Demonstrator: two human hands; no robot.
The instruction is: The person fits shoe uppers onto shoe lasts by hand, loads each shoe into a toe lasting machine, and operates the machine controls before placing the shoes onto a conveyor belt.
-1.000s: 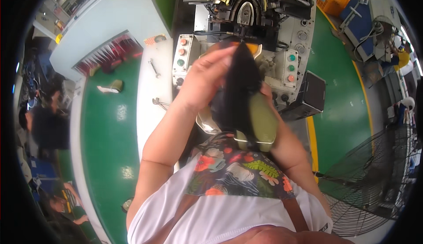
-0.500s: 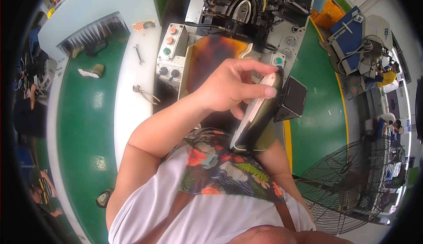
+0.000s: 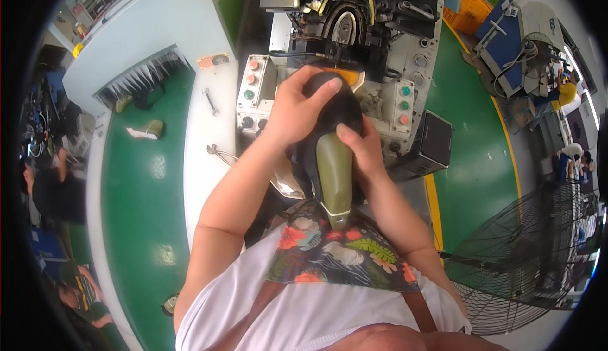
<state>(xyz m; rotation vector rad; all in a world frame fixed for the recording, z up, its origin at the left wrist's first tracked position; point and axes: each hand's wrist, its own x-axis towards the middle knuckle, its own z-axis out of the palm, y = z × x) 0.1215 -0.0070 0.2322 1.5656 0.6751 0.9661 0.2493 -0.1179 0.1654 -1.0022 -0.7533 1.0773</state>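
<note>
A black shoe upper point(image 3: 330, 107) is stretched over an olive-green shoe last point(image 3: 335, 167), held in front of my apron. The last's green end points toward me, with a pale band near its tip. My left hand point(image 3: 296, 109) grips the upper's far end from the left, thumb on top. My right hand point(image 3: 364, 148) holds its right side, the thumb pressed where black upper meets green last; its other fingers are hidden underneath. Just beyond stands a machine point(image 3: 345, 28) with dark, curved jaws around a pale oval centre.
Button panels point(image 3: 256, 82) flank the machine. A wrench point(image 3: 211, 102) and pliers point(image 3: 221, 154) lie on the white ledge to the left. Another green shoe point(image 3: 149, 129) rests on the green surface beyond. At right are a black box point(image 3: 432, 142) and a large caged fan point(image 3: 519, 268).
The last has turned from on edge at the right to lying lengthwise before me. My left hand has shifted left to the upper's far end. My right hand, hidden before, now shows.
</note>
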